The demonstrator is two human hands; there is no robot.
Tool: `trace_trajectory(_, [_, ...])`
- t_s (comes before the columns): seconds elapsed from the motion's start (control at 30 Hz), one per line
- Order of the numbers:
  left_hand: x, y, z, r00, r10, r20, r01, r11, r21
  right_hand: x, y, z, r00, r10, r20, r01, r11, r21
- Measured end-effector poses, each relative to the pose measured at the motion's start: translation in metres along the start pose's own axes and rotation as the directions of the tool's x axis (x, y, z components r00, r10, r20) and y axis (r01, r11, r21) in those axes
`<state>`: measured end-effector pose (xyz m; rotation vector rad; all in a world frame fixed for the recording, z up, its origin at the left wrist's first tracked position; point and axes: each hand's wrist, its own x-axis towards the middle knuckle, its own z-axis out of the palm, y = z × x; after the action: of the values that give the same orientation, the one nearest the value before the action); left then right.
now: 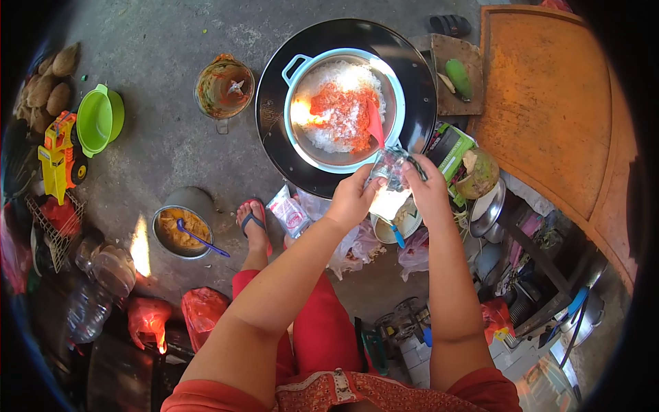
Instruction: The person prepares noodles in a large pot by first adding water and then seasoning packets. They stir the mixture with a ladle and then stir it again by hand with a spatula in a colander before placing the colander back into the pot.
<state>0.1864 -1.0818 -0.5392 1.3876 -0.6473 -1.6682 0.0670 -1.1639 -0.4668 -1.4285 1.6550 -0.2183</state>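
My left hand (354, 198) and my right hand (427, 183) together hold a clear plastic packet (389, 167), dark-printed in places. Glare hides what it contains. Just beyond my fingers is a light-blue-rimmed basin (293, 118) with two handles, standing on a wide round black pan or tray (273, 87). White shreds (329, 139) fill the basin, topped with red-orange paste (342, 103). A red spatula (376, 123) leans in it, its lower end near the packet. Beneath my hands, a white tub (385, 233) is partly covered, with a blue handle (397, 237) across it.
Left on the concrete floor are a paste-smeared blender jar (224, 85), a metal pot (193, 203) with a purple spoon (201, 238), a green basin (100, 121) and a toy truck (59, 154). At right are a wooden board (448, 105), an opened coconut (478, 174) and an orange panel (545, 103).
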Motion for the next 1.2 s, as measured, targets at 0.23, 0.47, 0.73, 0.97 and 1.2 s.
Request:
trace_trajectory(0.23, [-0.014, 0.033, -0.036, 0.827, 0.478, 0.294, -0.561, 0.71, 0.425, -0.081, 0.027, -0.013, 0.992, -0.049, 0.112, 0.038, 0.995, 0.097])
trace_trajectory(0.47, [-0.094, -0.055, -0.109, 0.97, 0.236, -0.059, -0.129, 0.705, 0.697, -0.125, 0.106, 0.012, 0.989, -0.11, 0.097, 0.117, 0.991, -0.067])
trace_trajectory(0.73, [-0.123, -0.176, -0.106, 0.855, -0.404, 0.325, -0.211, 0.301, 0.93, -0.1, 0.252, 0.118, 0.996, 0.057, 0.063, -0.046, 0.985, -0.165])
trace_trajectory(0.97, [-0.051, -0.209, -0.079, 0.745, -0.488, 0.454, -0.532, -0.025, 0.846, -0.141, 0.287, 0.181, 0.959, 0.27, 0.088, -0.21, 0.883, -0.42])
trace_trajectory(1.2, [-0.045, -0.208, -0.114, 0.712, -0.463, 0.528, -0.592, 0.009, 0.806, -0.18, 0.239, 0.184, 0.948, 0.17, 0.271, -0.14, 0.982, -0.126])
